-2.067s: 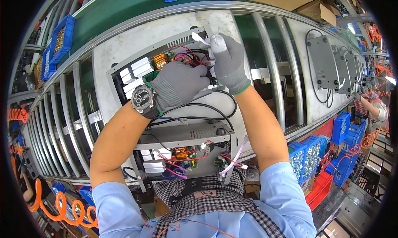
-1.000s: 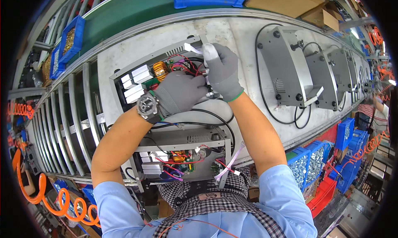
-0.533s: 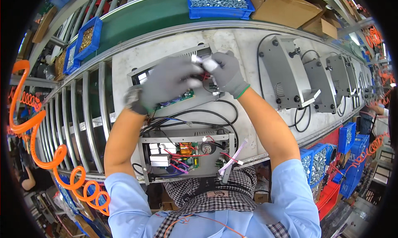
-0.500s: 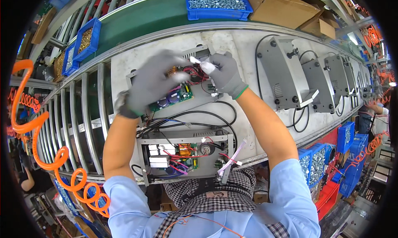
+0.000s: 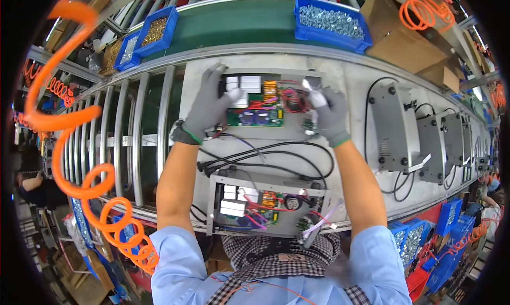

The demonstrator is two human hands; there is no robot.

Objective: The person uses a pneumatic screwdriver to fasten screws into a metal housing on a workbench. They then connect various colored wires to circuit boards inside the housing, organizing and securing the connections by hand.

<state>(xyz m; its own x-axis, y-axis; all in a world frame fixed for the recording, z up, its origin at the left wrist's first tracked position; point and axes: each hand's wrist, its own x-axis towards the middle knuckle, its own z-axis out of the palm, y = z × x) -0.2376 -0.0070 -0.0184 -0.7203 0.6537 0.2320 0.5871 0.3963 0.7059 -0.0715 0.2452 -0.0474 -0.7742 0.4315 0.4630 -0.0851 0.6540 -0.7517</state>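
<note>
An open grey metal chassis [image 5: 249, 136] lies on the white worktop, its green circuit board [image 5: 273, 123] showing. White blocks [image 5: 250, 84], a copper-coloured coil [image 5: 270, 91], purple-topped round parts [image 5: 262, 117] and a bundle of red and black wires [image 5: 295, 101] sit inside it. My gloved left hand [image 5: 209, 107] grips the chassis at its left end, the thumb over the inner side. At the right end, my gloved right hand [image 5: 331, 112] is closed, with something small and whitish at its fingertips; its kind is unclear. Nearer me stands a second open chassis [image 5: 255, 184] with similar parts.
Black cables [image 5: 281, 152] loop between the two chassis. Several grey housings [image 5: 394, 127] stand to the right. Blue bins hold silvery screws [image 5: 332, 20] and brass-coloured parts [image 5: 154, 31] at the back. Metal rollers [image 5: 139, 140] and an orange coiled hose [image 5: 101, 214] are on the left.
My left hand has moved off the board to the chassis's left end, uncovering the white blocks. My right hand has moved from above the wires to the right end. The whole view has shifted.
</note>
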